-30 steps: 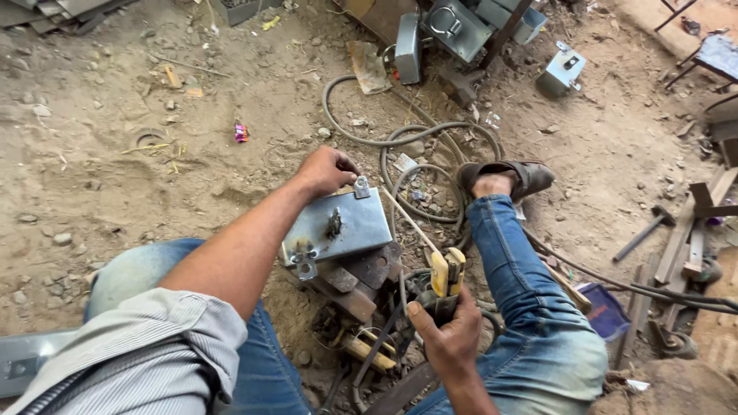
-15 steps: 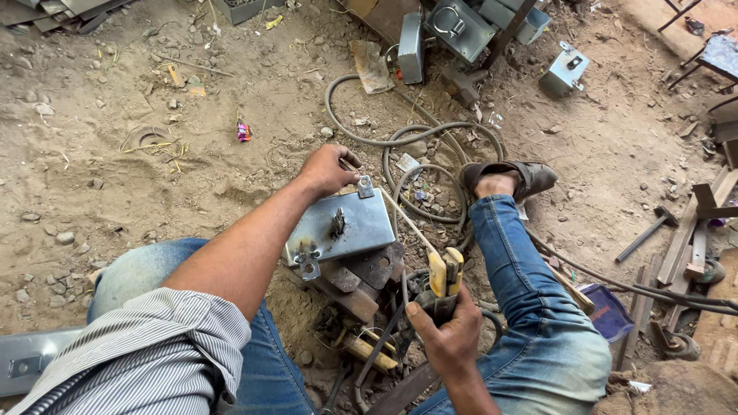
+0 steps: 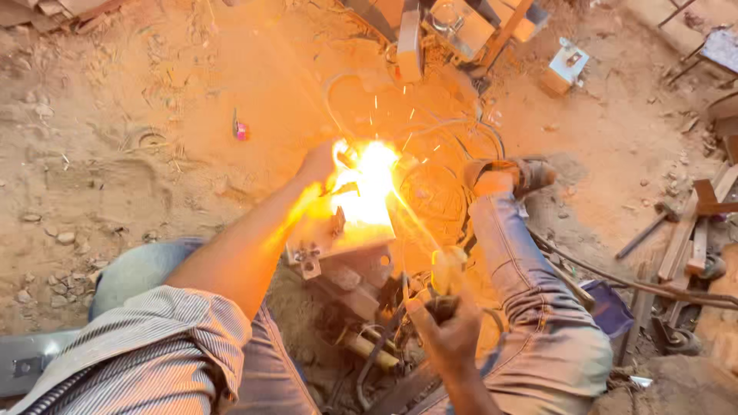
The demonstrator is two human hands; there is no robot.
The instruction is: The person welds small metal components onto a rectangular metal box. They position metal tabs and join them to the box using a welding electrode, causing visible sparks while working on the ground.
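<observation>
I sit on the dirt with a grey metal box (image 3: 338, 240) between my legs. My left hand (image 3: 317, 165) grips the box's far edge, right beside a bright orange welding flash (image 3: 373, 180) that throws sparks and hides the box's top. My right hand (image 3: 452, 332) is shut on a yellow-handled electrode holder (image 3: 446, 270). Its thin rod slants up and to the left into the flash. The glare hides my left fingers.
My right leg in jeans ends in a sandalled foot (image 3: 507, 175) beside coiled cables (image 3: 438, 192). A thick cable (image 3: 638, 286) runs off right. Metal parts (image 3: 453, 23) lie at the top, a small white box (image 3: 567, 68) at upper right, a hammer (image 3: 642, 234) and wood scraps at right.
A welding arc has flared up at the box's far corner, flooding the scene with orange light. Both hands stay about where they were; the rod tip now meets the box.
</observation>
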